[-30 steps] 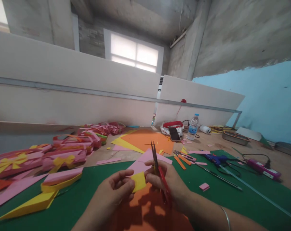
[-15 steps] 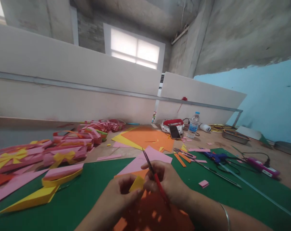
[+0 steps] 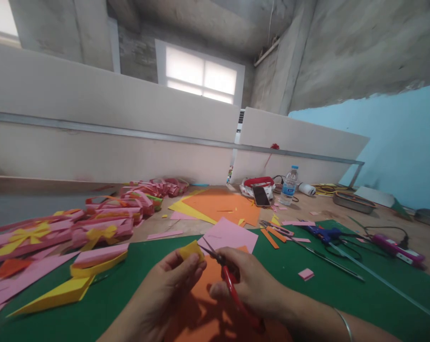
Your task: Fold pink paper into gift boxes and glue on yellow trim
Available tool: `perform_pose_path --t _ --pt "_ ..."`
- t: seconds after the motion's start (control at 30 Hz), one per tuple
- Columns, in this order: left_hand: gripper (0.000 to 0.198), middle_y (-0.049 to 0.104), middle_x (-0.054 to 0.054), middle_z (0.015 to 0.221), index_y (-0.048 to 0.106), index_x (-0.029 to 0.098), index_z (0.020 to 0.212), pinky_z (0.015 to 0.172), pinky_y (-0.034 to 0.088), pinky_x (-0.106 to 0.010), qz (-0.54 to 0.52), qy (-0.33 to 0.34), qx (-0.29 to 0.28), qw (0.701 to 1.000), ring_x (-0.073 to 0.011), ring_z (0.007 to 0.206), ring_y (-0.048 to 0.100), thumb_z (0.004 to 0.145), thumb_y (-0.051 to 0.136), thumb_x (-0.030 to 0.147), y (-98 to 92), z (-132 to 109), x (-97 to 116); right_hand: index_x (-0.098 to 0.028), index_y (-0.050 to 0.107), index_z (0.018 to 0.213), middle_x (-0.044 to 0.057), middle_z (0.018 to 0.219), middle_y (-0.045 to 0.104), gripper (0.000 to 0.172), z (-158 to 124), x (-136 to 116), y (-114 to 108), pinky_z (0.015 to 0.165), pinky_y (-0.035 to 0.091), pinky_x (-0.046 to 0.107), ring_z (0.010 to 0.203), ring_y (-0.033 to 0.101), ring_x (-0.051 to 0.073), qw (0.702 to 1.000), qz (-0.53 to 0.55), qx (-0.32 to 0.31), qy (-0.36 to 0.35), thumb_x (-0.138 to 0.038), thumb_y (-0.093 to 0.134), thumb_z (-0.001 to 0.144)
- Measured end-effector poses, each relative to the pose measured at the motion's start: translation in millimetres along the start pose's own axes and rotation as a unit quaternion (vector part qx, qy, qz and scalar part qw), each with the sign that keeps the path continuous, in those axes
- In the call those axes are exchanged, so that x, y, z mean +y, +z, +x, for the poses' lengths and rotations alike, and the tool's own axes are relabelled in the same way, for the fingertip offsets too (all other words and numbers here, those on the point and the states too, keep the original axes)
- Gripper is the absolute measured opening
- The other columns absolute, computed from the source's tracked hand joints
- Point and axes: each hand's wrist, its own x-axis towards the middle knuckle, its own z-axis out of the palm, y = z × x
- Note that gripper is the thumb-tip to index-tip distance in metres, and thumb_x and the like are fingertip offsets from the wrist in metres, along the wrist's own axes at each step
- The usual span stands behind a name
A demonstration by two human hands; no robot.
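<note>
Between the thumb and fingers of my left hand (image 3: 172, 280) is a small yellow paper piece (image 3: 191, 251). My right hand (image 3: 248, 275) is closed round red-handled scissors (image 3: 232, 289). Their dark blades point up and left, and the tips are beside the right edge of the yellow piece. Under both hands lies orange paper (image 3: 204, 308) on a green mat (image 3: 144, 266). Just beyond the hands is a pink sheet (image 3: 231, 232).
Pink paper pieces with yellow bows (image 3: 103, 232) lie at the left. A larger orange sheet (image 3: 218, 204), a phone (image 3: 261, 196) and a water bottle (image 3: 289, 185) stand or lie behind. A blue glue gun (image 3: 322, 232) and a pen (image 3: 329, 260) are on the right.
The scissors have turned so their blades point more to the left, towards the yellow piece. My left hand has raised that piece up and left. My right thumb has shifted on the handles.
</note>
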Motion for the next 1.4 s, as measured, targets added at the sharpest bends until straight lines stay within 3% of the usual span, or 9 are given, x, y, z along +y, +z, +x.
perform_pose_path --t 0.13,0.47,0.93,1.4 --pt "0.011 0.07 -0.003 0.067 0.068 0.014 0.074 0.063 0.052 -0.014 0.015 -0.004 -0.059 0.998 -0.0092 0.064 0.064 0.066 0.07 0.006 -1.9 1.4 -3.0 -0.02 0.059 0.091 -0.007 0.064 0.041 0.027 0.4 3.2 3.4 0.05 0.028 0.02 0.057 0.033 0.008 1.0 -0.024 -0.005 -0.008 -0.027 0.069 0.067" --pt "0.018 0.073 -0.007 0.081 0.07 0.014 0.081 0.074 0.051 -0.02 0.039 -0.002 -0.09 0.995 -0.0157 0.079 0.067 0.064 0.073 0.013 -1.2 0.1 -2.8 -0.023 0.061 0.095 -0.004 0.075 0.054 0.03 -3.4 2.0 6.4 0.057 0.033 0.021 0.063 0.044 0.01 0.996 -0.093 0.018 -0.008 -0.03 0.069 0.067" --pt "0.014 0.072 -0.004 0.075 0.071 0.016 0.077 0.071 0.05 -0.018 0.033 -0.017 -0.096 0.995 -0.0134 0.075 0.067 0.064 0.074 0.014 -2.7 -1.2 -3.7 -0.019 0.061 0.087 0.0 0.077 0.06 0.021 -3.0 2.5 7.1 0.059 0.033 0.022 0.063 0.045 0.011 0.994 -0.104 0.018 -0.021 -0.034 0.065 0.073" --pt "0.02 0.072 -0.006 0.083 0.07 0.015 0.082 0.07 0.051 -0.018 0.043 -0.029 -0.082 0.995 -0.0158 0.082 0.067 0.063 0.074 0.013 -2.1 -0.5 -1.8 -0.018 0.059 0.077 -0.004 0.063 0.053 0.017 -2.9 3.5 7.2 0.051 0.027 0.019 0.055 0.04 0.009 0.991 -0.131 0.027 -0.019 -0.035 0.062 0.075"
